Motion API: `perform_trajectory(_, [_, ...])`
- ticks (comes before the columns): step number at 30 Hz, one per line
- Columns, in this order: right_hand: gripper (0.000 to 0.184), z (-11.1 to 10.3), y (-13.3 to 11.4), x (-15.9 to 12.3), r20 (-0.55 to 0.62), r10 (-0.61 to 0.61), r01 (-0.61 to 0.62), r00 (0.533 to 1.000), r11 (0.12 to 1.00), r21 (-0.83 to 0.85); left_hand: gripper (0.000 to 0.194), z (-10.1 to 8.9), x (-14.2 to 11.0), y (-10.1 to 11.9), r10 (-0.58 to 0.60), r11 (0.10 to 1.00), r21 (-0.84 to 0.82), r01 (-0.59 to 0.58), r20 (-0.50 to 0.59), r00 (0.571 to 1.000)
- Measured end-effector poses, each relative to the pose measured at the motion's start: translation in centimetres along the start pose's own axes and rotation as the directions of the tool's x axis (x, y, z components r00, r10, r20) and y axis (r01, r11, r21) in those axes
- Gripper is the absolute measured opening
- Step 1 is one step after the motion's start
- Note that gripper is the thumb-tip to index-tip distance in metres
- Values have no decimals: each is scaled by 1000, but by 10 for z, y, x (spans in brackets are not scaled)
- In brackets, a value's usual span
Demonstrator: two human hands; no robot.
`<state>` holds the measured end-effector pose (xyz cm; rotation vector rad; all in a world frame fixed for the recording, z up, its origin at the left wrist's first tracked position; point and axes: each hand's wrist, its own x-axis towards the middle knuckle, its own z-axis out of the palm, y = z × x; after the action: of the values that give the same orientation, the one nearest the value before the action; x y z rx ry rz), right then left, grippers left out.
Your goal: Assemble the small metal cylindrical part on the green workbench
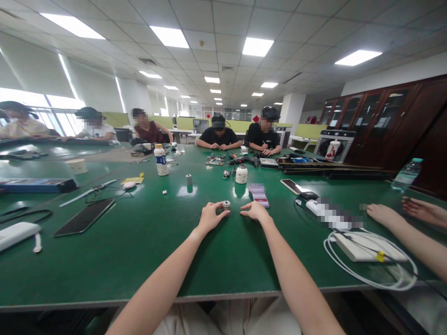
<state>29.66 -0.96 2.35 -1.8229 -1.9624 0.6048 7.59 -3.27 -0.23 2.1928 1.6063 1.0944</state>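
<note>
Between the thumb and fingers of my left hand [210,217] stands a small silver cylinder [226,205], upright, with a round hub on its top; it looks like a small motor. My right hand [256,211] is a short way to the right, thumb and fingertips apart and holding nothing. Just beyond its fingers lies a pink and purple booklet or box [259,195]. A similar grey cylinder [189,179] stands farther off to the left. A white jar [241,174] is upright on the green table [223,270] past my hands.
At left are a bottle [161,160], a dark tablet [84,217] and cables. At right lie a phone [292,186], a power strip [328,214] and a white box [366,246] with coiled cable. Another person's hands [386,214] rest nearby. Several people sit across the table.
</note>
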Motion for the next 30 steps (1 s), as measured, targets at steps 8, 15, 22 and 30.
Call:
perform_trajectory(8, [24,1,-2,-4,-10,-35,35,999,999,19,47,0,1,-3,-12,999,-40,12,0,1000])
perform_trajectory(15, [22,8,-27,-8,-360,-136,164,923,985,47,42,-3,0,0,15,999,-39,-14,24,1000])
perform_trajectory(22, [20,19,-46,-12,-294,-277,312,915,947,81,40,-2,-1,3,80,995,-68,-76,64,995])
perform_trajectory(30, [20,16,-51,-19,-248,-211,227,946,973,37,39,-4,-1,7,79,995,-61,-74,81,994])
